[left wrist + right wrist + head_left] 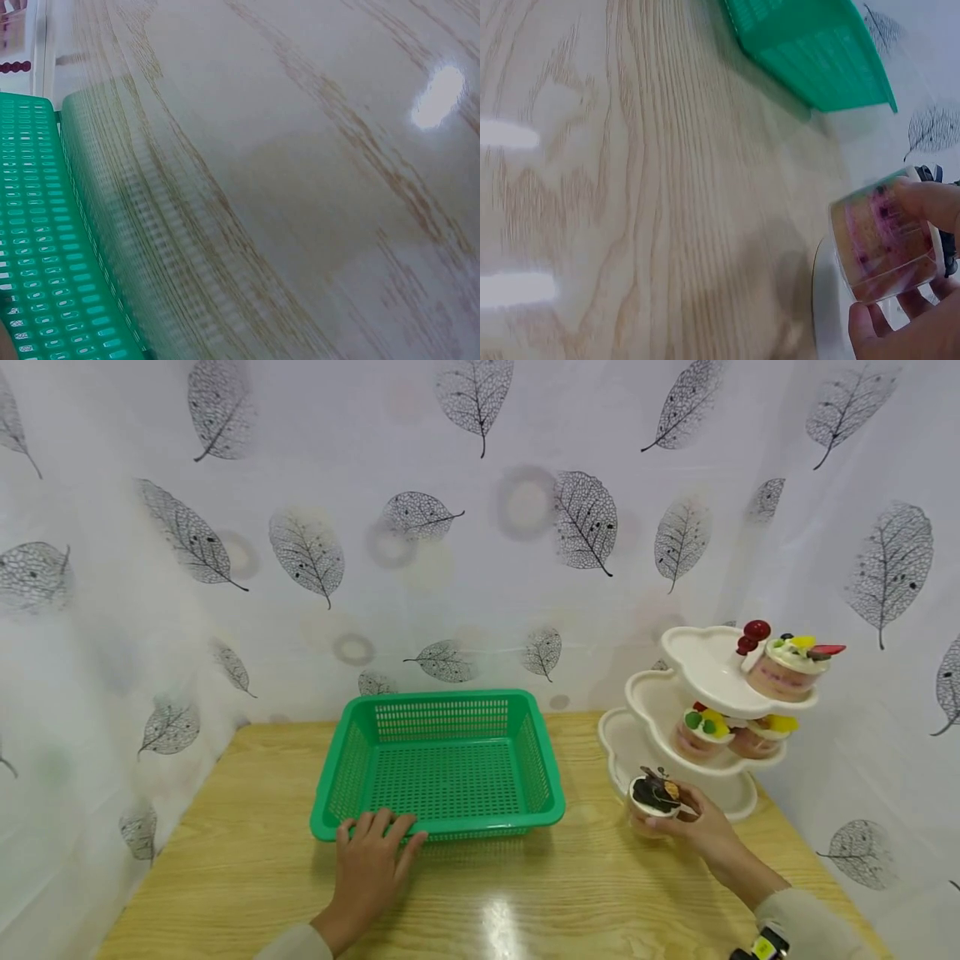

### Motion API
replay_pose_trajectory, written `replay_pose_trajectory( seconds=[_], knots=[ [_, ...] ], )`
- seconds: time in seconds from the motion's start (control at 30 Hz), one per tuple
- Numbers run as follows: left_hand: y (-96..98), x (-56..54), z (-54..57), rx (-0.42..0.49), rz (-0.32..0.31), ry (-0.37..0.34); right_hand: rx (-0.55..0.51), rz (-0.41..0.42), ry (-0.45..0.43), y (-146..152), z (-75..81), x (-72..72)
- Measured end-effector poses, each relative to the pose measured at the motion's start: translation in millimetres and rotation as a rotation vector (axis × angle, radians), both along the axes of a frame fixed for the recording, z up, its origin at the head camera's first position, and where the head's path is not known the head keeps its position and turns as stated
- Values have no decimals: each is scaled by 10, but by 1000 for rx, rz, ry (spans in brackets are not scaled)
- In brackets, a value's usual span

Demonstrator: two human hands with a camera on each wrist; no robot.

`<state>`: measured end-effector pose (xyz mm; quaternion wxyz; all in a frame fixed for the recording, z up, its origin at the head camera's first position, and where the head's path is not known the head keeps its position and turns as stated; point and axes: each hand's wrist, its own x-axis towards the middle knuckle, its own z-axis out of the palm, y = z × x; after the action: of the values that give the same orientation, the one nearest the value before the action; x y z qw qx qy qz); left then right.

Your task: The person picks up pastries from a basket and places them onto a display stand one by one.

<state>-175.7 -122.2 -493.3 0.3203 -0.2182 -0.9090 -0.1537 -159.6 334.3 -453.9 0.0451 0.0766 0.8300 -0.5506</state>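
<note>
In the head view my right hand (708, 831) grips a clear dessert cup (647, 818) topped with dark chocolate pieces and a nut-like piece. The right wrist view shows its pink and tan layers (881, 236), with thumb and fingers (922, 201) around it, tilted in that view. It is in front of the bottom tier of a white three-tier stand (720, 689). My left hand (367, 868) rests on the near rim of a green plastic basket (551, 810), fingers over the rim and thumb outside. Only a sliver of that hand shows in the left wrist view.
A fruit-topped dessert cup (787, 672) sits on the stand's top tier beside a red knob (756, 631). Two more cups, one being a green-and-yellow topped cup (699, 739), sit on the middle tier. A leaf-print curtain (465, 593) hangs behind the wooden table (240, 843).
</note>
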Motion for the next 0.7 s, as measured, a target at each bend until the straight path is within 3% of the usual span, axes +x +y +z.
replay_pose_trajectory(
  seconds=[0.13, 0.37, 0.7],
  knots=[
    [-5, 3, -5, -2, 1, -2, 52, -33, -7, 136, -85, 2],
    [-14, -1, -11, -1, -3, -7, 44, -61, 3, 306, -199, -8],
    [-8, -2, -11, 5, -12, -14, 54, -163, -17, 533, -232, -67]
  ],
)
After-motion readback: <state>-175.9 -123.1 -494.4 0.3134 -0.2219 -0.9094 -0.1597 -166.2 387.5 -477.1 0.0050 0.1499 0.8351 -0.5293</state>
